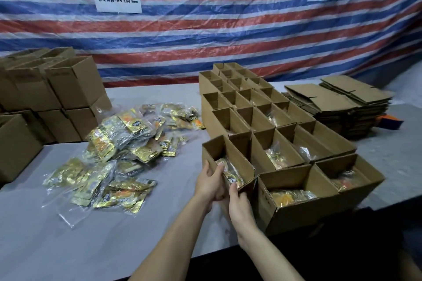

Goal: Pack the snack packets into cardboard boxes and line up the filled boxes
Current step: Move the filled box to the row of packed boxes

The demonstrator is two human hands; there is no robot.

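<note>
An open cardboard box [237, 155] with a gold snack packet [231, 172] inside stands at the near left corner of a block of open boxes [296, 134], several of which hold packets. My left hand [211, 183] grips the box's left wall, thumb over the rim. My right hand [239, 204] grips its near corner. A loose heap of gold and orange snack packets [118, 143] lies on the grey table [114, 246] to the left of the box.
Stacked cardboard boxes [57, 102] stand at the far left. Flat unfolded cartons [338, 102] are piled at the far right. A striped tarp with two paper signs hangs behind. The table's near edge runs just below my forearms.
</note>
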